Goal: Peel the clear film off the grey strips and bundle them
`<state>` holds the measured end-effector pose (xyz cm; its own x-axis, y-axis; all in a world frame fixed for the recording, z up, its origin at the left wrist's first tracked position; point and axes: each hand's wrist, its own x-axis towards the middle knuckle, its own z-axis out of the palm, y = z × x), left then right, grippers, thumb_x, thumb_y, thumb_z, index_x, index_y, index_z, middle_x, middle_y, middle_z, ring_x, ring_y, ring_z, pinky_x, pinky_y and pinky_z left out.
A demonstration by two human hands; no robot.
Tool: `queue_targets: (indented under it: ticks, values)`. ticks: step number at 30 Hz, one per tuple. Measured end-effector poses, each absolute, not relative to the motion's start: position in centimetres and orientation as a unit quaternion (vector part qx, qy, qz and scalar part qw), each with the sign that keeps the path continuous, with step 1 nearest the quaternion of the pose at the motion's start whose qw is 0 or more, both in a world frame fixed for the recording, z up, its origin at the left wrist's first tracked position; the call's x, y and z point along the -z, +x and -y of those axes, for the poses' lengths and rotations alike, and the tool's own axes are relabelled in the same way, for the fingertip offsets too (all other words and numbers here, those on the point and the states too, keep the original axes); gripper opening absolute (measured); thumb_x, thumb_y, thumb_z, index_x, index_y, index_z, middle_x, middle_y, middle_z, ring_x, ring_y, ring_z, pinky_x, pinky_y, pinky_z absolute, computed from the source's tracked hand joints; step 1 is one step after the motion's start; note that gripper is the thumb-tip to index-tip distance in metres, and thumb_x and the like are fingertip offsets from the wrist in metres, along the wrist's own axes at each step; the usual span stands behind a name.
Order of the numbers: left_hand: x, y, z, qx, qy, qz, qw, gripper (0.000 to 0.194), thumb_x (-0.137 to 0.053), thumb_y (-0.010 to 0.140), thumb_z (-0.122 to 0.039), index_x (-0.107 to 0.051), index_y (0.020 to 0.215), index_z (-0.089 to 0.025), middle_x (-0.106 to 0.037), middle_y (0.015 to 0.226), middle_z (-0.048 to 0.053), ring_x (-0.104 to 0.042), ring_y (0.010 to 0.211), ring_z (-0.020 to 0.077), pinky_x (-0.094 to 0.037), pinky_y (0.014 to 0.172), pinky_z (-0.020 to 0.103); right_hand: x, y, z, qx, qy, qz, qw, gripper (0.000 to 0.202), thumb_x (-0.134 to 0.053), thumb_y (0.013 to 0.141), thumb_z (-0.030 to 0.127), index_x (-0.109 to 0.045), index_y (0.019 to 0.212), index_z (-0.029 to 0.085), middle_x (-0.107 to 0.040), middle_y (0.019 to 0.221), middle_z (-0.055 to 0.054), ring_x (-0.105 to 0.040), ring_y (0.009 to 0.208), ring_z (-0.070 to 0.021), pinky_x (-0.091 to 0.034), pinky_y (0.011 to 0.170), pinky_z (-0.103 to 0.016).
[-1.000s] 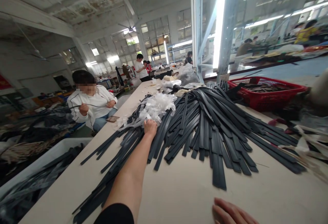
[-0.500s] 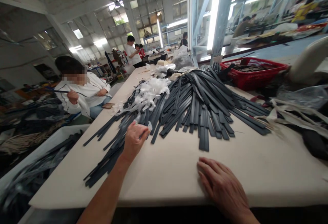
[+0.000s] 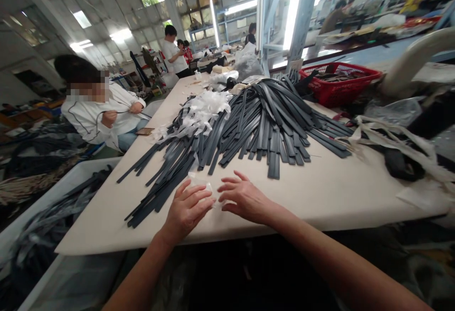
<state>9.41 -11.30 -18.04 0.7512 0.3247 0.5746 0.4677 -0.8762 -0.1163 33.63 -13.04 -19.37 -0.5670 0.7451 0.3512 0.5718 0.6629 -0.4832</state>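
Near the front edge of the pale table (image 3: 305, 192), my left hand (image 3: 190, 209) rests with its fingers spread over a small translucent white piece (image 3: 202, 183). My right hand (image 3: 243, 196) is just to the right, fingers apart, its fingertips close to the same piece. Nothing is gripped in it. Beyond both hands lies a large heap of dark flat strips (image 3: 249, 131), fanned toward me. White crumpled strips (image 3: 204, 112) lie on the heap's left part. More dark strips (image 3: 159, 192) reach down beside my left hand.
A person in white (image 3: 117, 107) sits at the left, holding a dark strip. A white bin (image 3: 81, 171) with strips stands at the lower left. Behind the heap is a red basket (image 3: 330, 90). Pale straps (image 3: 398, 135) lie at the right.
My right hand has moved left and forward, beside my left hand. My left hand has come down from the strips and opened over the translucent piece. The view has shifted.
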Motion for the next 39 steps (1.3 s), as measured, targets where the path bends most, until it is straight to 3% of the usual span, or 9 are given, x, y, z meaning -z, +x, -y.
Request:
queue_targets:
  ticks: [2,5,8,10,14,18,29,33,39]
  values:
    - [17.7,8.4,10.9,0.29,-0.919,0.235,0.13,0.028,-0.064,0.086,-0.016,-0.068,0.109,-0.031,-0.076,0.107,-0.001,-0.066,0.11,0.0198,-0.029,0.115,0.043,19.3,32.8,12.9,-0.238,-0.359,0.86,0.274,0.009,-0.067,0.088,0.021,-0.074,0.083,0.02,-0.076,0.094,-0.004,-0.066,0.104,-0.0229,-0.03,0.112,-0.051]
    - [17.5,6.9,10.5,0.343,-0.863,0.347,0.128,0.022,-0.064,0.087,-0.023,-0.07,0.108,-0.027,-0.075,0.109,0.005,-0.066,0.108,0.024,-0.037,0.108,0.044,19.0,32.0,13.5,-0.411,-0.339,0.789,0.307,0.022,-0.059,0.093,0.03,-0.075,0.089,0.016,-0.076,0.086,-0.006,-0.07,0.084,-0.0185,-0.05,0.089,-0.034]
    - [18.0,6.4,11.5,0.456,-0.738,0.493,0.065,0.021,-0.06,0.089,-0.035,-0.071,0.097,-0.02,-0.074,0.102,0.009,-0.067,0.098,0.0246,-0.048,0.093,0.039,18.1,31.6,13.8,-0.582,-0.332,0.633,0.389,0.034,-0.059,0.089,0.042,-0.074,0.087,0.011,-0.076,0.097,-0.009,-0.07,0.088,-0.0186,-0.051,0.082,-0.029]
    - [18.6,7.3,13.0,0.49,-0.681,0.539,-0.076,0.029,-0.054,0.092,-0.041,-0.072,0.087,-0.019,-0.075,0.09,0.007,-0.068,0.086,0.0217,-0.051,0.084,0.035,17.3,31.6,13.7,-0.619,-0.343,0.557,0.435,0.034,-0.064,0.083,0.044,-0.073,0.08,0.011,-0.076,0.1,-0.01,-0.068,0.091,-0.0192,-0.05,0.085,-0.03]
    - [19.8,11.5,16.2,0.396,-0.668,0.495,-0.39,0.033,-0.062,0.084,-0.047,-0.074,0.097,-0.018,-0.076,0.096,0.006,-0.068,0.087,0.0214,-0.053,0.081,0.032,16.8,31.3,13.0,-0.601,-0.363,0.529,0.476,0.03,-0.065,0.079,0.04,-0.073,0.077,0.011,-0.075,0.09,-0.008,-0.067,0.086,-0.0181,-0.049,0.084,-0.031]
    - [20.7,15.3,17.4,0.359,-0.586,0.493,-0.534,0.032,-0.072,0.074,-0.044,-0.076,0.091,-0.017,-0.076,0.083,0.005,-0.068,0.078,0.0203,-0.053,0.075,0.031,17.2,30.9,12.5,-0.572,-0.382,0.549,0.476,0.025,-0.063,0.08,0.033,-0.075,0.08,0.012,-0.074,0.082,-0.006,-0.065,0.076,-0.0158,-0.049,0.077,-0.029]
    - [22.9,16.5,17.9,0.286,-0.547,0.502,-0.605,0.034,-0.071,0.074,-0.049,-0.079,0.088,-0.019,-0.074,0.072,0.005,-0.065,0.069,0.0195,-0.052,0.073,0.031,18.4,30.1,12.5,-0.484,-0.419,0.622,0.451,0.018,-0.061,0.086,0.023,-0.076,0.083,0.014,-0.074,0.077,-0.001,-0.065,0.071,-0.0132,-0.046,0.065,-0.022]
    - [23.9,16.5,18.7,0.276,-0.528,0.49,-0.636,0.038,-0.074,0.072,-0.054,-0.079,0.079,-0.017,-0.076,0.076,0.008,-0.068,0.075,0.0214,-0.054,0.076,0.031,18.1,30.8,12.7,-0.356,-0.449,0.732,0.368,0.024,-0.054,0.095,0.028,-0.076,0.094,0.017,-0.075,0.079,0.002,-0.067,0.071,-0.0114,-0.046,0.063,-0.019]
    - [16.8,9.0,13.3,0.5,-0.339,0.539,-0.587,0.032,-0.088,0.053,-0.041,-0.066,0.055,-0.019,-0.066,0.058,-0.001,-0.059,0.053,0.0122,-0.055,0.052,0.024,19.2,39.7,11.0,-0.117,-0.575,0.766,0.264,0.027,-0.049,0.098,0.021,-0.068,0.117,0.021,-0.067,0.125,-0.006,-0.065,0.105,-0.0195,-0.048,0.091,-0.029]
